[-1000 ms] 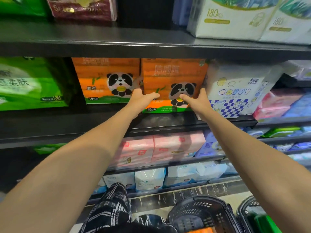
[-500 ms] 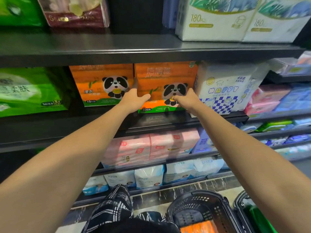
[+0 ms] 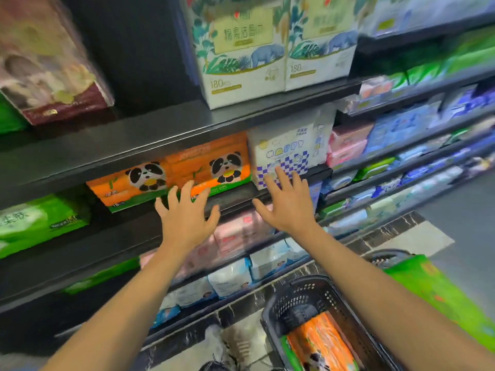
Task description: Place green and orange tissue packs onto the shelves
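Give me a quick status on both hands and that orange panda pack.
Left hand open, right hand open, both empty. Orange panda pack on shelf, untouched. Nothing between hands and pack.

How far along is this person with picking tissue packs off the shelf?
Done: one orange panda pack already lies in the black basket on the floor. In hand: nothing; the left hand and right hand are spread open in front of the shelf, holding no pack. Left: two orange panda packs, one and another, sit on the shelf.
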A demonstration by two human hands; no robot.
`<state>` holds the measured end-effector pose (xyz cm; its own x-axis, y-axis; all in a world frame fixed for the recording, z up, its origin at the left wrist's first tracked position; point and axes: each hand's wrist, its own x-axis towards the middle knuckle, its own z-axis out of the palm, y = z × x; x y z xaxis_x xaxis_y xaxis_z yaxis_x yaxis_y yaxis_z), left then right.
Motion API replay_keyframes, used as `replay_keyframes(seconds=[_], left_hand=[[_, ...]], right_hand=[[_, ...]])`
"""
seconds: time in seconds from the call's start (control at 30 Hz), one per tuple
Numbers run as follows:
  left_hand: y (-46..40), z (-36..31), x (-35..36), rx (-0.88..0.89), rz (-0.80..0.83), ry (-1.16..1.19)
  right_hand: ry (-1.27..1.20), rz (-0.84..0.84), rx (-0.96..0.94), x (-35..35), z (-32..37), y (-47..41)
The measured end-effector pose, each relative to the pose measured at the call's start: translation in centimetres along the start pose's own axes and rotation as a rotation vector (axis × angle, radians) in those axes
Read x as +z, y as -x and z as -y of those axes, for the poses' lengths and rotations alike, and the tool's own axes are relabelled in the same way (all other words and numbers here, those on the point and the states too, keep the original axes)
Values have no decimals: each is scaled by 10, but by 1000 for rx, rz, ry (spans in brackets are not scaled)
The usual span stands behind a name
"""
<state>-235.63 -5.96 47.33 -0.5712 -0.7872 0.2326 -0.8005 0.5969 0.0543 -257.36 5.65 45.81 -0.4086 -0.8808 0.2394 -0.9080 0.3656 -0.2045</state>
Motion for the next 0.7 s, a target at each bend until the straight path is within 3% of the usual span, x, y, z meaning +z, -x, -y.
replay_keyframes(seconds=[0.23,0.4,0.7], left_hand=[[4,-128,49,336,135,23],[7,-202,98,668,121,54],[21,-264,207,1015,468,54]], right_hand=[[20,3,334,7,-94,107],[63,36,645,20,-135,179],[7,264,1067,97,-134,250]])
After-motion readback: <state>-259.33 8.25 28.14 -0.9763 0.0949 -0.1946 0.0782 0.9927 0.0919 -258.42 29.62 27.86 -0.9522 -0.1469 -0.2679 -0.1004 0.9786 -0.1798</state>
